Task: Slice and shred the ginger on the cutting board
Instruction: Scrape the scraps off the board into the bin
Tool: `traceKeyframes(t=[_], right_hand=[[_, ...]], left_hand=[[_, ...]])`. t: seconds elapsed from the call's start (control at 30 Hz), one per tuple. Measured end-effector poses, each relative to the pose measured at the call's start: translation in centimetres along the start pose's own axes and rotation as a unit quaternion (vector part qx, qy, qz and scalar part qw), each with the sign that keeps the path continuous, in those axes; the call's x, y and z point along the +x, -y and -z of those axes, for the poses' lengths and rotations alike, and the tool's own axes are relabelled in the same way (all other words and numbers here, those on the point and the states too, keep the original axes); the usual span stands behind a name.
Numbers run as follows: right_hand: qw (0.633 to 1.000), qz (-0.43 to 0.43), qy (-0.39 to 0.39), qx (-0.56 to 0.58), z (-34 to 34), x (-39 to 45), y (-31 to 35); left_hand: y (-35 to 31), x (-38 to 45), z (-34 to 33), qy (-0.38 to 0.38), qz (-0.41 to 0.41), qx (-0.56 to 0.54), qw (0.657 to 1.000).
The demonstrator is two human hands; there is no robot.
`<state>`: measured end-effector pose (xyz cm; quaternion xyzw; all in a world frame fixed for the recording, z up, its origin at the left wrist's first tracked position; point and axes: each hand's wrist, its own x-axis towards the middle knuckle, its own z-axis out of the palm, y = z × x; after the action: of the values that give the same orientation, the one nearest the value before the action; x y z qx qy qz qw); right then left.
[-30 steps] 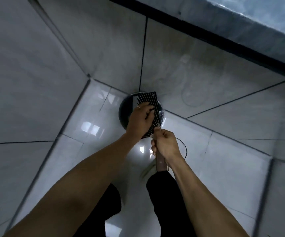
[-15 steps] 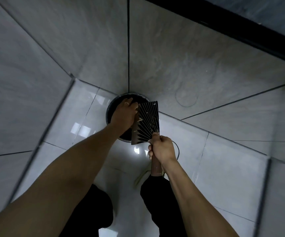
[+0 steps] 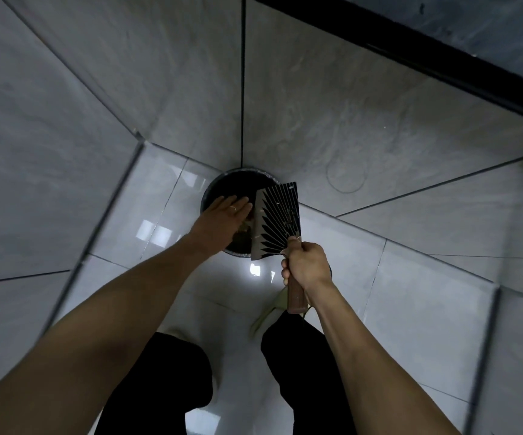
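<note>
Wooden handle of the cleaver (image 3: pixel 277 219) gripped in the right hand (image 3: pixel 304 265). Left hand (image 3: pixel 222 219) flat, fingers straight, over the bin (image 3: pixel 238 183).

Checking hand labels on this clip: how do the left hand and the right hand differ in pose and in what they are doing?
The left hand is flat with straight fingers, holding nothing, while the right hand is curled around the cleaver by its wooden handle. The left hand hangs over the dark bin, beside the blade; the right hand sits nearer the body, past the bin's rim. A ring shows on the left hand, none on the right. Both are bare, on outstretched arms.
</note>
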<state>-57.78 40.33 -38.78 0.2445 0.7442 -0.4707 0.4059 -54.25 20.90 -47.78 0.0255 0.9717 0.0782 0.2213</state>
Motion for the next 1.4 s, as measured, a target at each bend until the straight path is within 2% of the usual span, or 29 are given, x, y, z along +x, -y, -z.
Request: traceKeyframes(t=[0.07, 0.13, 0.17, 0.23, 0.33, 0.43, 0.47, 0.53, 0.6, 0.67, 0.7, 0.8, 0.87, 0.93, 1.03, 1.07, 1.1, 1.2, 1.23, 1.3, 1.4], right_hand=[[1.000, -0.002, 0.000, -0.002, 0.0, 0.0, -0.1], [1.000, -0.010, 0.001, 0.009, -0.1, 0.1, -0.1], [1.000, -0.014, 0.002, 0.017, -0.1, 0.2, 0.0], [0.999, -0.021, 0.000, 0.028, -0.2, 0.2, 0.0], [0.999, -0.020, -0.003, 0.034, 0.0, 0.3, 0.0], [0.999, -0.020, -0.002, 0.038, 0.4, 0.3, -0.2], [0.999, -0.016, -0.002, 0.029, 0.5, 0.4, -0.3], [1.000, -0.005, 0.001, 0.002, 0.7, 0.4, -0.5], [1.000, 0.008, 0.007, -0.021, 0.8, 0.4, -0.7], [0.999, 0.024, 0.014, -0.046, 0.8, 0.3, -0.8], [0.998, 0.031, 0.016, -0.055, 0.9, 0.2, -0.8], [0.997, 0.041, 0.010, -0.065, 1.2, 0.1, -0.9], [0.997, 0.040, 0.007, -0.059, 1.5, 0.2, -0.8], [0.998, 0.037, 0.009, -0.048, 1.7, 0.2, -0.6], [0.999, 0.028, 0.012, -0.037, 1.6, -0.1, 0.1], [0.999, 0.029, 0.012, -0.039, 1.5, -0.2, 0.2], [0.998, 0.032, 0.012, -0.043, 1.5, -0.2, 0.4], [0.996, 0.048, 0.009, -0.077, 1.8, -0.4, 0.6], [0.994, 0.057, 0.009, -0.094, 2.0, -0.6, 0.7], [0.987, 0.076, 0.011, -0.138, 2.3, -1.3, 0.9], [0.973, 0.107, 0.010, -0.202, 2.4, -2.5, 1.5]], left_hand=[[-0.6, -1.0, 0.7, -0.073, -0.045, -0.057, 0.995], [-1.3, -2.2, -0.1, -0.165, -0.126, -0.086, 0.974], [-1.5, -2.8, -0.6, -0.193, -0.158, -0.086, 0.965], [-1.7, -3.7, -1.4, -0.199, -0.188, -0.082, 0.958], [-1.1, -3.6, -1.4, -0.120, -0.164, -0.012, 0.979], [-0.2, -2.4, -0.5, 0.029, -0.059, 0.053, 0.996], [-0.1, -2.0, -0.2, 0.050, -0.026, 0.056, 0.997], [-0.3, -1.5, 0.4, 0.023, -0.013, 0.036, 0.999], [-1.1, -0.8, 0.5, -0.033, -0.069, -0.023, 0.997], [-1.9, -0.1, 0.6, -0.052, -0.118, -0.038, 0.991], [-2.1, 0.2, 0.7, -0.033, -0.108, -0.022, 0.993], [-1.6, 0.7, 0.5, 0.049, -0.002, 0.067, 0.997], [-1.0, 0.2, 0.7, 0.076, 0.053, 0.081, 0.992], [-1.0, 0.1, 1.0, 0.059, 0.058, 0.054, 0.995], [-2.9, 0.5, 1.7, -0.017, -0.001, -0.004, 1.000], [-3.6, 0.6, 1.8, -0.022, -0.012, 0.003, 1.000], [-4.0, 0.7, 1.8, -0.008, 0.001, 0.019, 1.000], [-4.0, 0.4, 1.7, 0.036, 0.127, 0.041, 0.990], [-4.0, 0.3, 1.9, 0.034, 0.146, 0.030, 0.988], [-4.2, -0.1, 2.5, 0.000, 0.120, -0.022, 0.993], [-5.5, -0.6, 4.3, -0.035, 0.024, -0.062, 0.997]])
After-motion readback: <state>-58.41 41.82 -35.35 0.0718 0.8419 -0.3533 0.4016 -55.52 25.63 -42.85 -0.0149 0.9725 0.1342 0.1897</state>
